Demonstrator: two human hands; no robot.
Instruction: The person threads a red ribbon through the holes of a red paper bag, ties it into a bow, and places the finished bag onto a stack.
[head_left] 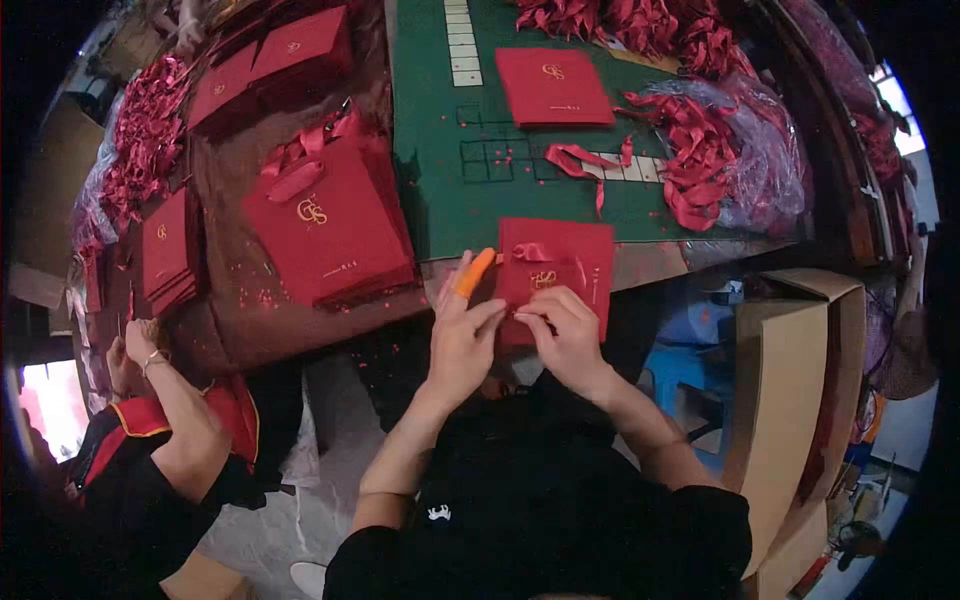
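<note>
A red paper bag (570,255) with a gold emblem lies at the table's front edge, just before me. A short red ribbon (530,252) rests across its upper part. My left hand (462,335) is at the bag's left edge, an orange finger cover (474,274) on one raised finger and its thumb tip pressed in toward the bag. Over the bag's lower part, my right hand (568,338) pinches with thumb and forefinger. The two pinches nearly meet; whatever is between the fingertips is too small to make out.
Another red bag (553,88) lies on the green mat (440,190). Loose ribbons (700,150) spill from clear plastic at right. Stacked bags (330,225) stand at left. A co-worker's hands (140,342) work at far left. A cardboard box (785,400) is beside me at right.
</note>
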